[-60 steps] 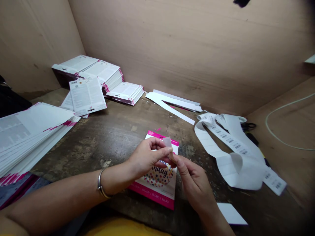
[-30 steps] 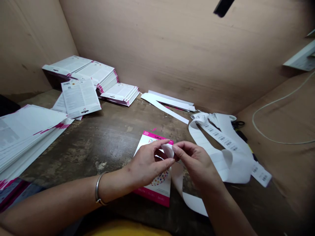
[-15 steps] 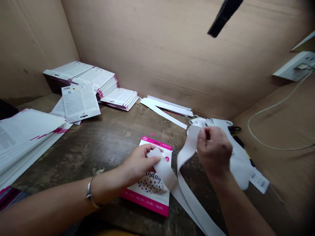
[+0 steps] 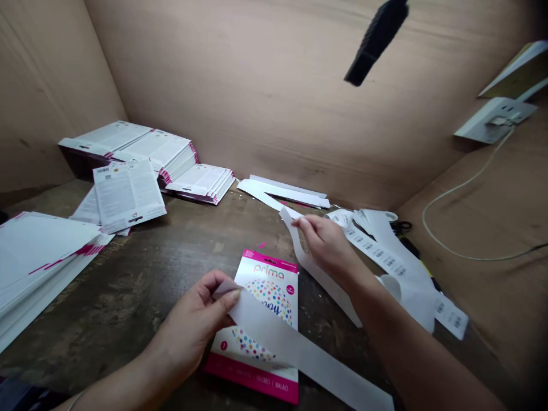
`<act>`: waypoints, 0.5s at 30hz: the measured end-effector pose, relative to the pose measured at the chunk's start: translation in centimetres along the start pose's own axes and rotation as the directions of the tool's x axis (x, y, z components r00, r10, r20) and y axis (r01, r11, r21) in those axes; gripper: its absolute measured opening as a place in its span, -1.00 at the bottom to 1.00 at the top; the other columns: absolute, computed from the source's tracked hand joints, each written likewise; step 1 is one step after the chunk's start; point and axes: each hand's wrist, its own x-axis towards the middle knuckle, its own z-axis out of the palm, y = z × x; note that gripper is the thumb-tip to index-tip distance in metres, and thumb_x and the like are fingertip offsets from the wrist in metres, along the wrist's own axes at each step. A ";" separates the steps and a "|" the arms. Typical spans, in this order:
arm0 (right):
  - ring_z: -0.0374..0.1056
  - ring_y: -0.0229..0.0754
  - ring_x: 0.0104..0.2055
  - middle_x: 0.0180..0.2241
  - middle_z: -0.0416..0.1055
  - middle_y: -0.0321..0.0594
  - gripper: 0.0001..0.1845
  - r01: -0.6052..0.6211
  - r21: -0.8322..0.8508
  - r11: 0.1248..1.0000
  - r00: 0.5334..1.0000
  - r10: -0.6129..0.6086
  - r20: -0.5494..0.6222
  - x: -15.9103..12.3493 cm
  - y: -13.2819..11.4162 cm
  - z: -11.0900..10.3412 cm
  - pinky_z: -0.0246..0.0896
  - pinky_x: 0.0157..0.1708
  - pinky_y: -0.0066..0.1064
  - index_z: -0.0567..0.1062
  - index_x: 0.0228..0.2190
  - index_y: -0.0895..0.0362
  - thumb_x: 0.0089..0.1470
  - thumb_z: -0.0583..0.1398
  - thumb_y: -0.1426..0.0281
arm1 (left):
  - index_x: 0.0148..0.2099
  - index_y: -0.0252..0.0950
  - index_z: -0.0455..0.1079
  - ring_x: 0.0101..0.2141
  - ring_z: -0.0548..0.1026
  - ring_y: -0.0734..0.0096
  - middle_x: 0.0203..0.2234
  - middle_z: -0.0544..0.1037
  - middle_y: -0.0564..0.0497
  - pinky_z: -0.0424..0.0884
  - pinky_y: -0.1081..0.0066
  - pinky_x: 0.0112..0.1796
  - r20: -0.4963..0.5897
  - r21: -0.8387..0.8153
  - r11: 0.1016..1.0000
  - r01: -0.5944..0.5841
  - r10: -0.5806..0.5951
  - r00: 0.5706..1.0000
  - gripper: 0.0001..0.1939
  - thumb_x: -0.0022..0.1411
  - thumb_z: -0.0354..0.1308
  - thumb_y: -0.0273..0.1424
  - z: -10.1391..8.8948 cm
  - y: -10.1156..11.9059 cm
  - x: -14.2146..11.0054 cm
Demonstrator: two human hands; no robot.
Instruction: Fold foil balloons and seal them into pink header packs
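Note:
My left hand (image 4: 208, 311) pinches the end of a blank white paper strip (image 4: 274, 337) between thumb and fingers. That strip runs across the front of a balloon packet (image 4: 268, 268) with pink bands, coloured dots and the word "prima", then down to the right. Beyond the packet, my right hand (image 4: 323, 242) grips a white paper strip near its upper end, and the rest hangs down in a curve (image 4: 325, 282). Whether both strips are one piece I cannot tell. The packet lies flat on the table, partly covered by the strip.
Strips of barcode labels (image 4: 377, 251) lie at the right, with black scissor handles (image 4: 402, 227) behind them. Loose white strips (image 4: 291, 191) rest by the back wall. Stacked packets (image 4: 149, 148) and a larger pile (image 4: 47, 245) are on the left. A white cable (image 4: 445, 197) hangs from a socket.
My right hand has moved left with its strip, away from the label strips. My left hand has shifted left and drawn its strip across the packet, uncovering the packet's top.

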 end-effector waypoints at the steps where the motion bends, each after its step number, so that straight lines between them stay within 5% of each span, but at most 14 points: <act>1: 0.42 -0.17 -0.30 -0.33 0.51 -0.17 -0.58 -0.016 0.070 0.997 0.996 0.010 0.094 -1.9 -1.1 -0.7 0.30 -0.31 -0.37 0.51 -0.29 0.14 0.27 -0.10 0.29 | -0.39 -0.30 0.25 -0.52 0.34 0.56 -0.56 0.39 0.14 0.30 0.57 -0.49 -0.017 0.009 1.000 -0.006 0.006 1.000 -0.68 -0.01 0.31 -0.24 -0.3 0.0 0.1; 2: 0.41 -0.18 -0.26 -0.29 0.50 -0.18 -0.63 -0.095 0.257 0.962 0.962 0.021 0.274 -3.8 -2.3 -1.3 0.30 -0.29 -0.39 0.49 -0.24 0.12 0.26 -0.05 0.25 | -0.39 -0.30 0.25 -0.51 0.34 0.57 -0.55 0.39 0.14 0.30 0.56 -0.48 -0.020 0.017 1.000 -0.016 0.016 1.000 -0.69 0.00 0.30 -0.24 -0.3 -0.1 0.2; 4: 0.37 -0.19 -0.16 -0.16 0.46 -0.21 -0.68 -0.219 0.440 0.871 0.911 0.021 0.412 -7.3 -4.4 -1.6 0.27 -0.22 -0.41 0.40 -0.06 0.07 0.16 0.12 0.25 | -0.39 -0.30 0.26 -0.49 0.34 0.57 -0.54 0.39 0.15 0.30 0.56 -0.46 0.007 0.042 0.998 -0.049 0.049 0.999 -0.73 0.05 0.27 -0.26 0.1 -0.3 0.4; 8: 0.29 -0.25 -0.36 -0.40 0.41 -0.31 -0.86 -0.385 0.516 0.765 0.884 0.146 0.443 -10.9 -5.6 0.1 0.17 -0.39 -0.48 0.43 -0.34 0.11 0.14 0.13 0.31 | -0.43 -0.31 0.24 -0.50 0.33 0.57 -0.57 0.37 0.15 0.28 0.57 -0.46 0.068 0.138 0.982 -0.129 0.121 0.990 -0.76 0.05 0.25 -0.32 1.5 -0.5 0.4; 11: 0.26 -0.25 -0.40 -0.45 0.39 -0.30 -0.76 -0.482 0.509 0.713 0.844 0.220 0.489 -11.3 -4.2 1.1 0.12 -0.44 -0.47 0.42 -0.42 0.13 0.17 0.08 0.25 | -0.37 -0.30 0.25 -0.44 0.39 0.50 -0.50 0.41 0.11 0.33 0.52 -0.42 0.054 0.282 0.939 -0.195 0.187 0.981 -0.81 0.09 0.22 -0.35 1.2 -0.4 0.2; 13: 0.26 -0.24 -0.41 -0.45 0.39 -0.30 -0.71 -0.484 0.472 0.737 0.847 0.259 0.465 -10.8 -3.0 1.2 0.11 -0.44 -0.46 0.43 -0.42 0.13 0.16 0.07 0.20 | -0.19 -0.29 0.27 -0.31 0.43 0.41 -0.33 0.47 0.02 0.38 0.43 -0.31 0.045 0.482 0.812 -0.330 0.354 0.934 -0.80 0.15 0.18 -0.36 0.3 -0.5 -0.1; 15: 0.23 -0.24 -0.44 -0.50 0.36 -0.31 -0.68 -0.472 0.421 0.775 0.871 0.335 0.360 -10.1 -1.9 1.2 0.08 -0.47 -0.46 0.43 -0.46 0.13 0.12 0.09 0.15 | -0.06 -0.27 0.27 -0.15 0.41 0.31 -0.18 0.47 -0.04 0.35 0.31 -0.15 0.228 0.718 0.468 -0.516 0.542 0.809 -0.75 0.21 0.13 -0.40 -0.9 -0.7 -0.4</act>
